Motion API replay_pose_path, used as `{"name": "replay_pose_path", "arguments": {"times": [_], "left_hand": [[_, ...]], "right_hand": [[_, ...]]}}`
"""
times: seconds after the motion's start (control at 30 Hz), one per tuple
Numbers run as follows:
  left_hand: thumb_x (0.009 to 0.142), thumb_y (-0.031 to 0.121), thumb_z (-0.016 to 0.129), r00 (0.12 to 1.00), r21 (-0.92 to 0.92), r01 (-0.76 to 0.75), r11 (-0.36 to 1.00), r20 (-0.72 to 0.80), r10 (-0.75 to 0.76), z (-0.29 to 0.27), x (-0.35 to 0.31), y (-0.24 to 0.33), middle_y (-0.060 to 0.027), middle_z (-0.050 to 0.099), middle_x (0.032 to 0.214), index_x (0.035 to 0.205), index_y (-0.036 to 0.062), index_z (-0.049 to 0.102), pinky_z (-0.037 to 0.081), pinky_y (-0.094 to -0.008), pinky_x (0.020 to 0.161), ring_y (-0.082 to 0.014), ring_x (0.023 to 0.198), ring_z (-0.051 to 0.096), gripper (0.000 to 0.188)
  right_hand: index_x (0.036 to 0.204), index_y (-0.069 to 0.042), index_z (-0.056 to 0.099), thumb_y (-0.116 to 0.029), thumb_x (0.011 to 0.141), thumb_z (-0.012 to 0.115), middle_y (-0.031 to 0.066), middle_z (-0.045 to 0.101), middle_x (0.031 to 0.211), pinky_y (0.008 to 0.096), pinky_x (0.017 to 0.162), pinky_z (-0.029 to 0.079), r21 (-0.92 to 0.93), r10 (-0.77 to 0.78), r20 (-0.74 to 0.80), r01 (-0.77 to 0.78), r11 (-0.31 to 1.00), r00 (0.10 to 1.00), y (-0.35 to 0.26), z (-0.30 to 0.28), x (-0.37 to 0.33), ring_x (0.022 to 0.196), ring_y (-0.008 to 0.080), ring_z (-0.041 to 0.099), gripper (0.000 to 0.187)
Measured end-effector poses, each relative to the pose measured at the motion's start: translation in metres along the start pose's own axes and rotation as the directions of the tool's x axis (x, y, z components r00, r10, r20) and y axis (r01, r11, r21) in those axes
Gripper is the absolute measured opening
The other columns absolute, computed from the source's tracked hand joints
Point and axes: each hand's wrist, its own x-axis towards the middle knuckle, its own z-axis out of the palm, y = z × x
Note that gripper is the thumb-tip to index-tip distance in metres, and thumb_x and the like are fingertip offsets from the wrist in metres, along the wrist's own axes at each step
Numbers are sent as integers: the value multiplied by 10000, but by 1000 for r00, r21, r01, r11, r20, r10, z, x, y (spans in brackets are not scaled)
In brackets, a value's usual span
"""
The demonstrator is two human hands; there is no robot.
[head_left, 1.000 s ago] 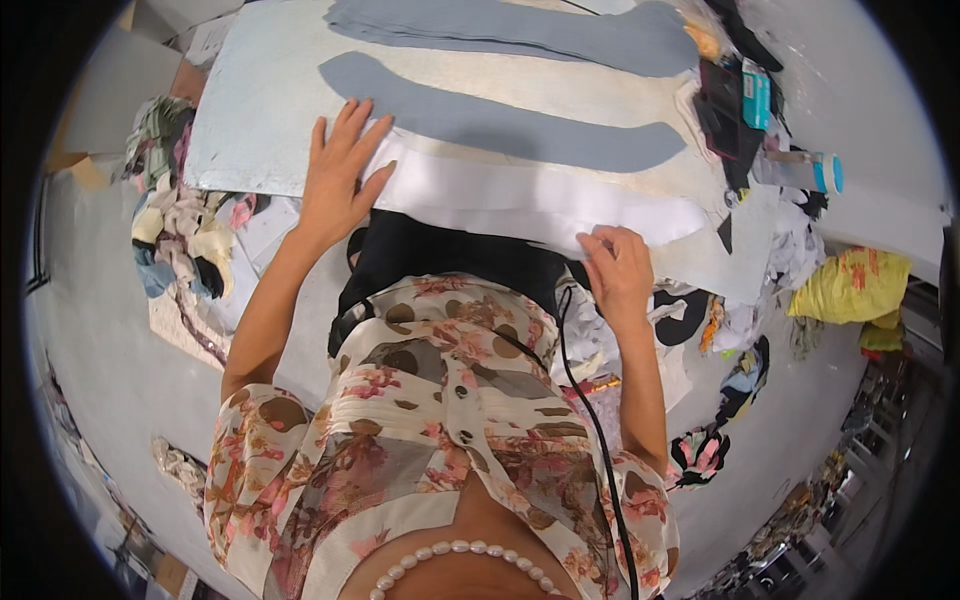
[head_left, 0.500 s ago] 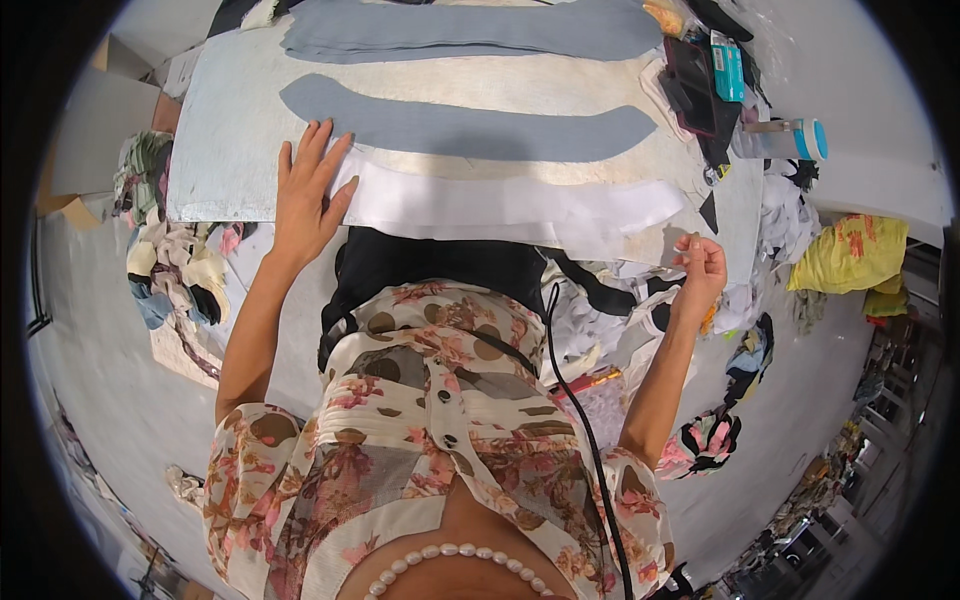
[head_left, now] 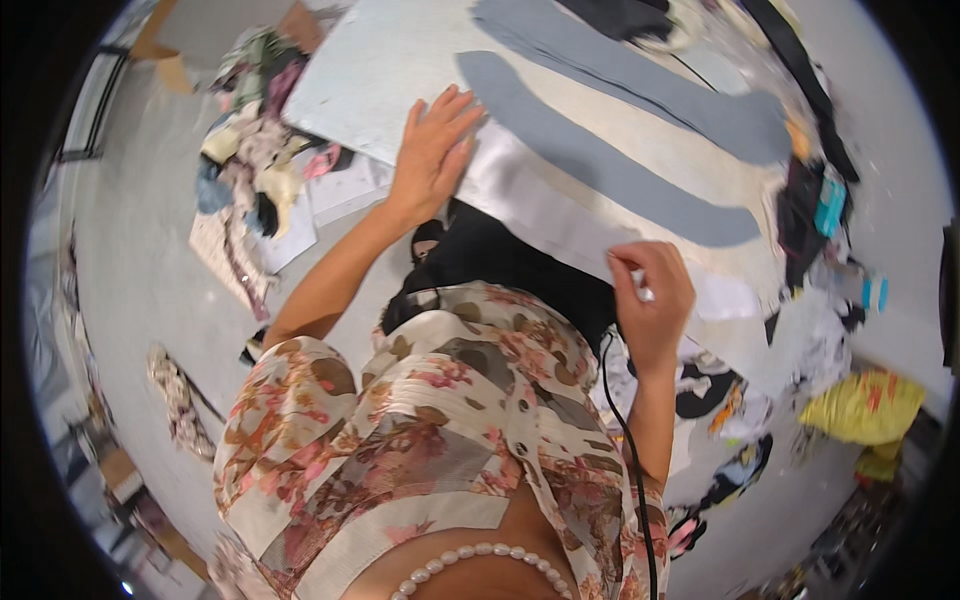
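A long white fabric strip (head_left: 545, 210) lies along the near edge of the pale table. My left hand (head_left: 432, 150) rests flat at its left end, fingers stretched toward a grey-blue curved fabric piece (head_left: 600, 170). Closed in a pinch, my right hand (head_left: 657, 300) is over the right part of the white strip. A bit of white shows between its fingers, but whether that is the strip or something separate I cannot tell. Beyond the single grey-blue piece lies a stack of grey-blue pieces (head_left: 640, 75) of similar shape.
Dark items and a teal box (head_left: 830, 205) crowd the table's right end. Fabric scraps (head_left: 265, 170) hang in a heap off its left side. A yellow bag (head_left: 865, 405) sits to the right. A black cord (head_left: 632, 450) runs down past my right side.
My right hand has moved left and inward from beyond the strip's right end to over the strip. My left hand stays at the left end. The whole view has turned and shifted.
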Motion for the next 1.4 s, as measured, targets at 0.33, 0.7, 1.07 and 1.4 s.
{"name": "replay_pose_path", "arguments": {"times": [0.33, 0.7, 1.07, 1.4], "left_hand": [[910, 156, 594, 953, -57, 179, 982, -238, -187, -16, -25, -7, -133, 579, 1317, 1202, 113, 630, 197, -533, 1131, -340, 1362, 407, 297], [828, 192, 710, 986, 195, 142, 970, -115, -121, 21, -9, 31, -130, 426, 1455, 1342, 142, 527, 147, -644, 1099, -378, 1409, 295, 549], [822, 155, 678, 982, 260, 189, 947, -52, -182, 24, -10, 27, -202, 389, 1464, 1420, 116, 432, 128, -624, 1109, -400, 1411, 272, 648], [884, 232, 607, 989, 317, 149, 937, -28, -147, 24, -11, 20, -188, 392, 1472, 1431, 92, 415, 109, -608, 1123, -386, 1416, 273, 596]], "right_hand": [[835, -43, 635, -75, 762, 696, 96, 599, 808, 400, 644, 489, -110, -210, 198, 235, 966, 957, 21, 126, 62, 761, 310, 602, 100], [868, -40, 644, -59, 842, 611, 104, 633, 817, 369, 638, 485, -13, -184, 171, 188, 982, 968, 25, 121, 65, 721, 288, 603, 47], [1029, -1, 609, -113, 955, 570, 65, 643, 908, 309, 738, 540, 815, 425, 66, -294, 499, 903, 68, 57, 48, 795, 152, 621, 140], [1144, 39, 563, -150, 987, 543, 140, 630, 1127, 420, 955, 499, 955, 516, -293, 270, 121, 805, 160, -68, -49, 1070, 255, 604, 247]]}}
